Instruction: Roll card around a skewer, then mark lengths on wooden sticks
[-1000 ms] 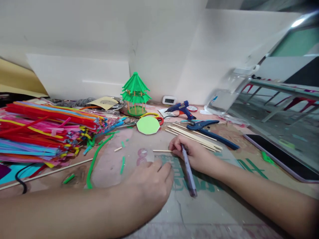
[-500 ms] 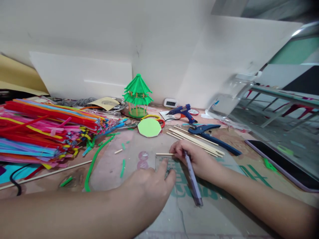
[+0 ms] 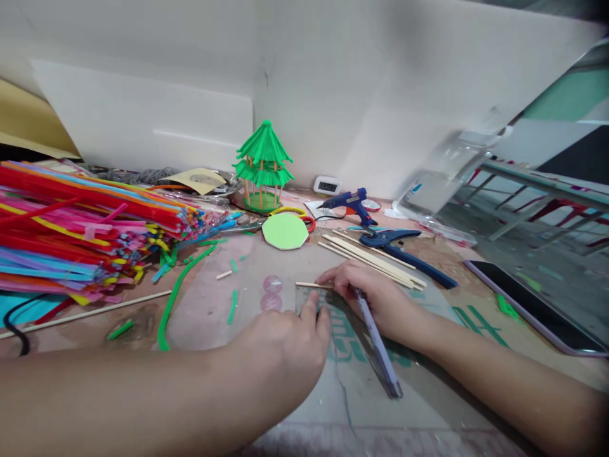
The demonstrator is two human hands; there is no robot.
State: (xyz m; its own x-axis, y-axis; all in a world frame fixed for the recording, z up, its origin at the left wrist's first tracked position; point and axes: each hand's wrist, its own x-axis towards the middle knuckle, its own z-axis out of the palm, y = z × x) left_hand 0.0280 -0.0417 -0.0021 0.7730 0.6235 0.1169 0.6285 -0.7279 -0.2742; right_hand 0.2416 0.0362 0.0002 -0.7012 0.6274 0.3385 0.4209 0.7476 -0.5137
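Since half a second ago, your hands stay at mid-bench and the pen's free end has swung slightly further toward the right edge. Your left hand [image 3: 285,346] is loosely curled and grips nothing; its forefinger presses down on the clear plastic ruler [image 3: 304,295]. Your right hand [image 3: 368,292] is pinched shut round a translucent violet pen [image 3: 378,346], fingertips at the short wooden stick [image 3: 307,285], which lies flat along the ruler's far edge. By the left edge is a heap of thin coloured craft stems [image 3: 71,235]. Toward the back edge stand a green paper pagoda [image 3: 263,165], a flat green octagon [image 3: 284,230] and a blue glue gun [image 3: 349,203]. Pale skewers [image 3: 375,259] lie just behind your right hand.
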